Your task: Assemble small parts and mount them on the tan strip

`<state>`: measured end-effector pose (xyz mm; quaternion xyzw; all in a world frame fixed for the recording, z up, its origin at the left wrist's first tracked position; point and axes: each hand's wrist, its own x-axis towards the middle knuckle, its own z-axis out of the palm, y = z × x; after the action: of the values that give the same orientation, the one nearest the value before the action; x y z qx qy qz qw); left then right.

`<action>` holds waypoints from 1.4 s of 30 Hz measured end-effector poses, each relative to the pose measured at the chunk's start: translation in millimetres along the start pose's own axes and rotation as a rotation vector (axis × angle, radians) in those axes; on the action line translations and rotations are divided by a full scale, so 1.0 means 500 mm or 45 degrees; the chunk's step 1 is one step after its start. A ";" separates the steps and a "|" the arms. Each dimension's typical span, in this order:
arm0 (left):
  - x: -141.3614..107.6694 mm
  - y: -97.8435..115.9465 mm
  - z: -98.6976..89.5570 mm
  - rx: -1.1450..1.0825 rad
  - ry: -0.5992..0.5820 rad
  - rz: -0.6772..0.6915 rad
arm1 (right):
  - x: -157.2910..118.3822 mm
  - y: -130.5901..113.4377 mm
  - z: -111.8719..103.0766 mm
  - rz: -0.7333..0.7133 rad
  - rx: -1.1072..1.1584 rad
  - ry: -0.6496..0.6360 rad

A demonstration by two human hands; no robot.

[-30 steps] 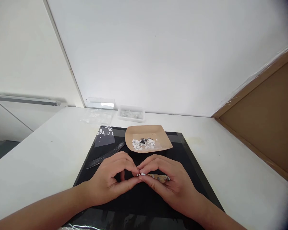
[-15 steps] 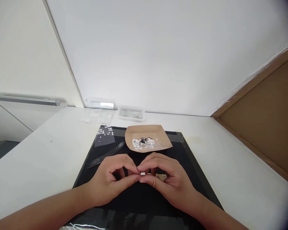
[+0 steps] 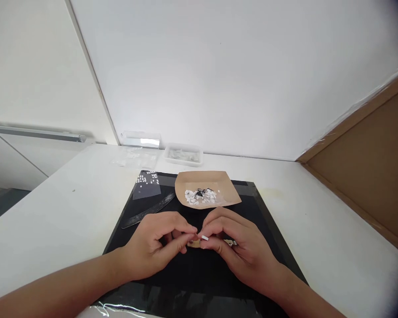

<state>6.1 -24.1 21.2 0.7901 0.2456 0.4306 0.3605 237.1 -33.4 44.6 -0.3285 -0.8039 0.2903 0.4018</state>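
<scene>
Over the black mat, a small white piece is pinched between the thumb and fingers of my right hand. My left hand is closed in a pinch just to the left, its fingertips close to the right ones; what it holds, if anything, is too small to make out. Behind and below the fingertips lies a tan piece, largely covered by my hands. A brown paper tray beyond my hands holds white bits and some black scraps.
A dark flat file-like strip lies left of the tray. Behind it is a clear sheet with small white pieces. Farther back are a translucent box, clear plastic bags and the wall. Brown cardboard stands at the right.
My fingertips have moved slightly apart, and the white piece is now tilted in my right hand. More of the tan piece shows between my hands. The view has shifted a little.
</scene>
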 end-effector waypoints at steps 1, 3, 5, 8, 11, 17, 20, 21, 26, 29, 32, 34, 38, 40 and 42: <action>0.000 -0.002 -0.002 0.058 0.009 0.022 | 0.000 -0.001 -0.001 0.006 -0.017 -0.029; 0.000 -0.005 -0.005 0.145 0.011 0.073 | -0.001 -0.002 -0.004 0.057 -0.016 -0.103; 0.000 -0.006 -0.006 0.174 0.009 0.114 | -0.005 -0.002 -0.005 0.153 0.008 -0.174; 0.001 0.000 -0.007 0.160 0.012 0.169 | -0.011 0.000 -0.003 0.263 0.060 -0.217; 0.004 0.007 -0.007 0.164 -0.018 0.216 | -0.013 -0.001 0.000 0.336 0.162 -0.205; 0.001 0.006 -0.006 0.167 0.005 0.228 | -0.008 -0.004 0.000 0.446 0.345 -0.206; 0.000 0.006 -0.007 0.179 -0.006 0.236 | -0.009 -0.005 -0.003 0.419 0.303 -0.238; 0.001 0.006 -0.008 0.187 -0.017 0.247 | -0.009 -0.006 -0.003 0.406 0.289 -0.252; 0.004 0.009 -0.009 0.217 -0.038 0.291 | -0.008 -0.006 -0.003 0.356 0.269 -0.269; 0.004 0.009 -0.008 0.207 -0.024 0.291 | -0.009 -0.004 -0.002 0.329 0.250 -0.247; 0.004 0.008 -0.008 0.202 -0.021 0.288 | -0.010 -0.002 -0.001 0.270 0.250 -0.225; 0.005 0.007 -0.009 0.205 -0.030 0.295 | -0.010 -0.002 -0.001 0.260 0.255 -0.229; 0.006 0.006 -0.012 0.235 -0.059 0.319 | -0.008 -0.003 -0.004 0.304 0.239 -0.241; 0.004 0.006 -0.014 0.242 -0.074 0.318 | -0.007 -0.004 -0.004 0.326 0.234 -0.242; 0.002 0.007 -0.015 0.242 -0.089 0.300 | -0.007 -0.004 -0.005 0.349 0.236 -0.250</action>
<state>0.7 -22.7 27.2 0.8586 0.1781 0.4170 0.2393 239.9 -36.8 45.8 -0.3665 -0.7568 0.4460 0.3066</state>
